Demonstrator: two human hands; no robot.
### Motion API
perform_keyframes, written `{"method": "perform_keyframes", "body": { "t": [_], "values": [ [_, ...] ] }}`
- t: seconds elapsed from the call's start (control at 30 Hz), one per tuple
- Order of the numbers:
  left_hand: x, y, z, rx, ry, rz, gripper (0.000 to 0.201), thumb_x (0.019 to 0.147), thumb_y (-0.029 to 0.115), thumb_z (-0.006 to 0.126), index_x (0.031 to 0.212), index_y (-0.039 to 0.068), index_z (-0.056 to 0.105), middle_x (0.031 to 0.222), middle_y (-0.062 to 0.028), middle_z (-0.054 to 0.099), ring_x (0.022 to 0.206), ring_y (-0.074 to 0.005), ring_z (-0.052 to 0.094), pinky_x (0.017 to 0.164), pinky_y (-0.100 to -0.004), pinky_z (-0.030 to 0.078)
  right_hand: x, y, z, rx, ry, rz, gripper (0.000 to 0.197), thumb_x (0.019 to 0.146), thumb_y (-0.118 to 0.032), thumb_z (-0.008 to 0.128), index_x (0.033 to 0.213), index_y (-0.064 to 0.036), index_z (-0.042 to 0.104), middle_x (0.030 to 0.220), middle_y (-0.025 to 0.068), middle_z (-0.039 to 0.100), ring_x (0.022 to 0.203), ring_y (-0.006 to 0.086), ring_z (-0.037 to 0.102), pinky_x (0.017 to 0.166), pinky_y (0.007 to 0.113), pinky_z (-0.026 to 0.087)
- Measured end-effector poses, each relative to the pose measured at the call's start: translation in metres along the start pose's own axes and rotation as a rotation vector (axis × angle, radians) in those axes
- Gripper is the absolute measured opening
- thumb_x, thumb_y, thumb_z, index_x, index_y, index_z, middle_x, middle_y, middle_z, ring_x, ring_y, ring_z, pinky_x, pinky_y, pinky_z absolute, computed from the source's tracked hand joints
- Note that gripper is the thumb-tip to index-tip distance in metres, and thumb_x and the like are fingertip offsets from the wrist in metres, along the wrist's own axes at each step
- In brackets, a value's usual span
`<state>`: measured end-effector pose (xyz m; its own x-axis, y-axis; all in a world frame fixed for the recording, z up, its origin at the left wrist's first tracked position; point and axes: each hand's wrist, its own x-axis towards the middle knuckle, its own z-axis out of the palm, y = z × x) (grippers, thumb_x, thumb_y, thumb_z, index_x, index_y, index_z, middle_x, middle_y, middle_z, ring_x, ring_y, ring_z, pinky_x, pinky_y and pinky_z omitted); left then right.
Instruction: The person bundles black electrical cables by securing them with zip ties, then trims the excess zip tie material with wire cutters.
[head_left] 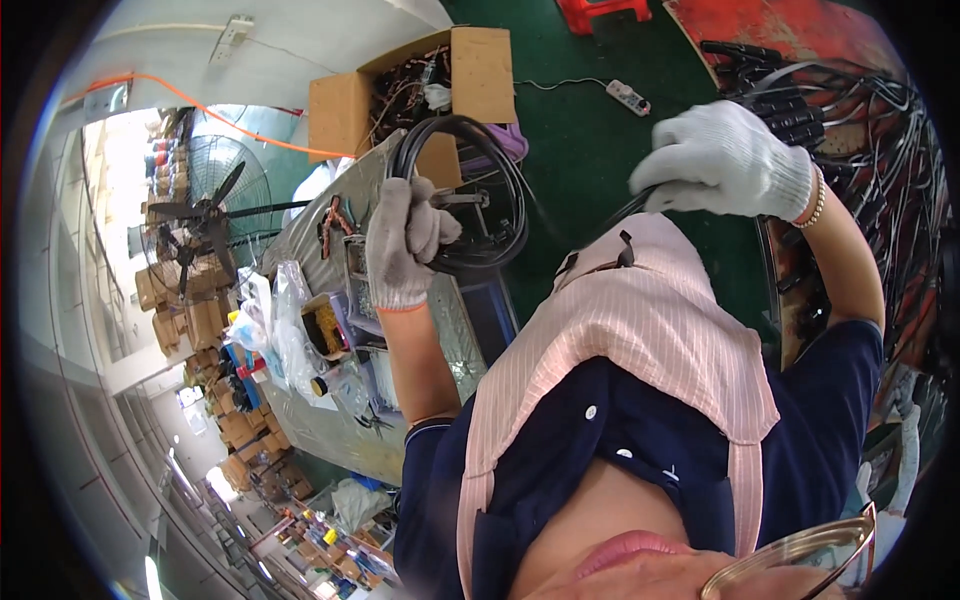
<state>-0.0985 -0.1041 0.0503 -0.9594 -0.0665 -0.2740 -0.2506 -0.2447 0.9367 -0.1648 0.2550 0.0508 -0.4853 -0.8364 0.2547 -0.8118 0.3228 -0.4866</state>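
Observation:
A black cable coil [521,212], wound in several loops, hangs from my left hand [402,240]. That hand wears a greyish knit glove, and its fingers are wrapped round the loops at their left side. Out to the right, my right hand [735,160] is in a white knit glove with a beaded bracelet at the wrist. Its fingers are pinched on a dark length of cable [632,208] that points down and left toward my apron. Whether this length joins the coil cannot be made out, as the stretch between is blurred.
At left is a covered workbench [340,425] with plastic bags and small bins. An open cardboard box [480,75] of wires stands beyond the coil. Many black cables [880,150] lie on a red surface at right. A power strip [628,98] rests on the green floor.

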Motion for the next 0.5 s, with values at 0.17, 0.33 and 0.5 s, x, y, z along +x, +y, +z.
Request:
{"method": "perform_keyframes", "body": {
  "t": [0.17, 0.33, 0.5],
  "values": [
    [0.005, -0.004, 0.024, -0.032, -0.302, -0.023, 0.027, 0.101, 0.024, 0.050, 0.103, -0.001, 0.060, 0.057, 0.0000, 0.048, 0.054, -0.0146, 0.051, 0.064, -0.0311, 0.048, 0.045, -0.028, -0.014, 0.071, 0.194, -0.107, 0.017, 0.086, -0.030, 0.070, 0.094, -0.0148, 0.070, 0.087, 0.0026, 0.065, 0.081, 0.0237, 0.067, 0.068, 0.035, 0.054],
    [-0.005, -0.016, 0.059, -0.046, -0.239, -0.079, 0.030, 0.098, 0.027, 0.057, 0.107, -0.001, 0.059, 0.090, -0.0122, 0.068, 0.080, -0.0198, 0.065, 0.076, -0.0316, 0.052, 0.061, -0.021, -0.006, 0.031, 0.302, -0.103, 0.019, 0.085, -0.028, 0.070, 0.099, -0.0160, 0.071, 0.093, 0.0034, 0.067, 0.086, 0.0245, 0.067, 0.073, 0.036, 0.055],
    [-0.007, -0.032, 0.049, -0.117, -0.457, -0.052, 0.040, 0.094, 0.035, 0.063, 0.107, -0.002, 0.058, 0.072, -0.0071, 0.062, 0.054, -0.0169, 0.055, 0.060, -0.0299, 0.048, 0.067, -0.013, 0.011, -0.068, 0.288, -0.168, 0.025, 0.083, -0.031, 0.071, 0.106, -0.0213, 0.069, 0.081, 0.0037, 0.060, 0.071, 0.0250, 0.063, 0.059, 0.037, 0.050]
  ]
}}
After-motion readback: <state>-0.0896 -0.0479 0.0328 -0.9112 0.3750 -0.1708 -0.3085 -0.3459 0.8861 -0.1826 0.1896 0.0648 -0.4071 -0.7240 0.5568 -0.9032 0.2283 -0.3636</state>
